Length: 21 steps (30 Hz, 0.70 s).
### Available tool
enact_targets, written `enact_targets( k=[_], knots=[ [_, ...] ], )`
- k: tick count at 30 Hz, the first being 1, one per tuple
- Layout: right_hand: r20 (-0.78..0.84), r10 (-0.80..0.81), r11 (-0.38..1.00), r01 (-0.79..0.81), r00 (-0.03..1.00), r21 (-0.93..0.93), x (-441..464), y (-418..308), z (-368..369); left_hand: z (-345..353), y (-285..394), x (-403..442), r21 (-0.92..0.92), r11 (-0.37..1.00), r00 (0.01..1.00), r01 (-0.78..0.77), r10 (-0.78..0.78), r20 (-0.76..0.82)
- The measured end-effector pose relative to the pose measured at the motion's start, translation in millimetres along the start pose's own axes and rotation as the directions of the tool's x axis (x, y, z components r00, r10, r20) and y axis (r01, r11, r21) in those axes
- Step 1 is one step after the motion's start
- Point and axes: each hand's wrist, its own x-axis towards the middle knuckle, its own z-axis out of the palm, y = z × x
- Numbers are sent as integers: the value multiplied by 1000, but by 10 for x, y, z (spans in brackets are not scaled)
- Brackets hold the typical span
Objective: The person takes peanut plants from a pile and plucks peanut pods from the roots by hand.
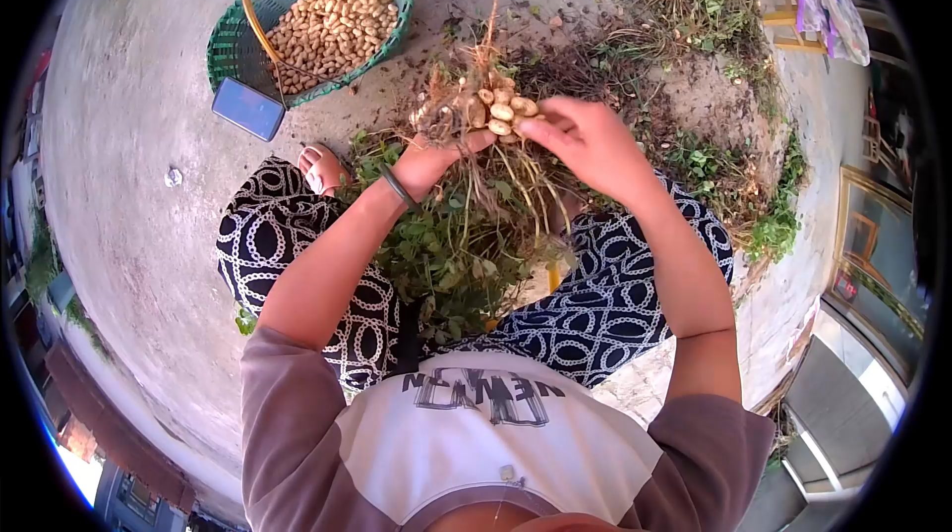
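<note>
My left hand (431, 160), with a dark bangle at the wrist, is closed around the base of an uprooted peanut plant (461, 235). Its roots point up and its leafy stems hang down over my lap. A cluster of pale peanuts (502, 112) hangs on the roots between my hands. From the right side, my right hand (585, 140) has its thumb and fingers closed on peanuts at the edge of that cluster. Part of the left fingers is hidden behind the roots.
A green woven basket (226, 51) with a curved handle holds many loose peanuts (337, 21). A phone (248, 110) leans at its near edge. Pulled peanut plants (709, 11) lie at the back right, near a wooden stool (791, 14) with a purple plastic bag (833, 1).
</note>
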Motion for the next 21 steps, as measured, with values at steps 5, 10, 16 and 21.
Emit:
enact_targets(
  k=[5, 10, 16, 21],
  knots=[
    [28, -116, 983, 111, 993, 147, -153, -118, 348, 75, -13, -51, -266, 957, 992, 112, -95, 78],
    [36, -240, 879, 201, 970, 433, -160, -147, 341, -7, 119, -75, -252, 941, 974, 226, -219, 56],
    [163, -337, 927, 297, 927, 229, -184, -249, 224, 43, 233, -126, -326, 921, 970, 214, -239, -38],
    [125, -353, 885, 287, 927, 367, -137, -117, 265, -1, 191, -126, -240, 960, 989, 147, -145, 26]
  ],
)
